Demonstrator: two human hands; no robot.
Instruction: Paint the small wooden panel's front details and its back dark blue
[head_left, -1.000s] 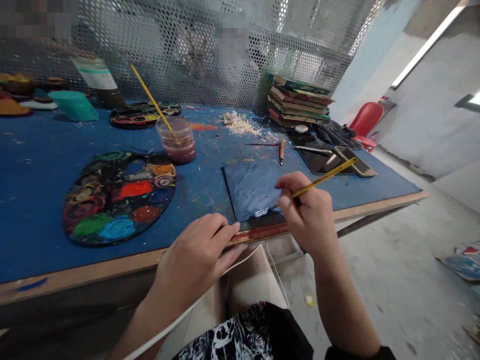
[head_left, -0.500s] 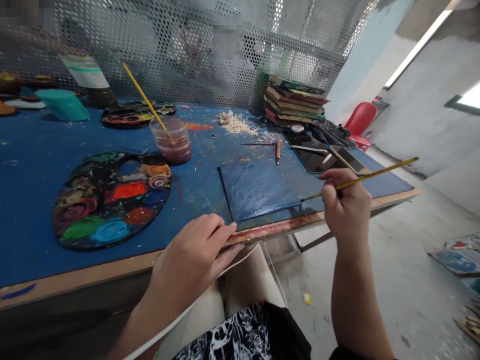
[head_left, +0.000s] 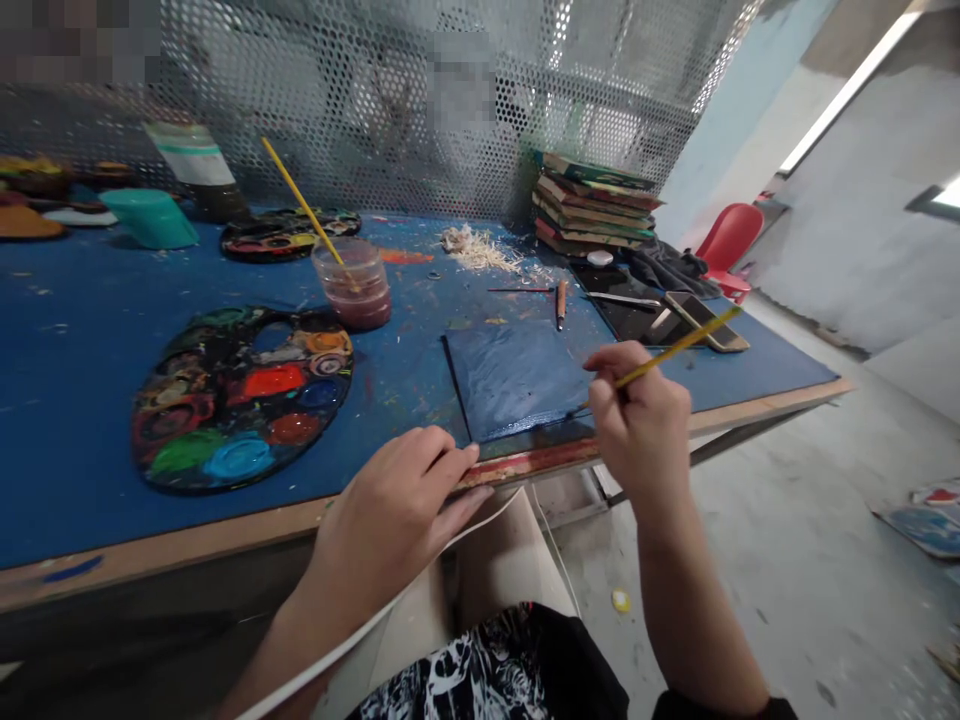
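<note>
My right hand (head_left: 639, 420) is closed round a thin yellow paintbrush (head_left: 679, 347), its tip at the right edge of a square board painted dark blue (head_left: 514, 375). The board lies flat near the table's front edge. My left hand (head_left: 394, 510) rests on the wooden table edge (head_left: 225, 535) at the board's near left corner, fingers curled against it with nothing in them. A round palette (head_left: 236, 395) full of colours lies to the left. Behind it stands a plastic cup of reddish water (head_left: 360, 283) with another yellow brush (head_left: 304, 205) in it.
A stack of painted boards (head_left: 596, 205) stands at the back right, by wood shavings (head_left: 480, 250), a carving tool (head_left: 560, 300), a black tray (head_left: 637, 315) and a phone (head_left: 705, 320). A second palette (head_left: 289, 230) and a teal cup (head_left: 150, 217) sit far left. A perforated screen (head_left: 375, 100) backs the table.
My right hand swung the brush out to the right past the board, then came back to the board's right edge. My left hand has stayed put.
</note>
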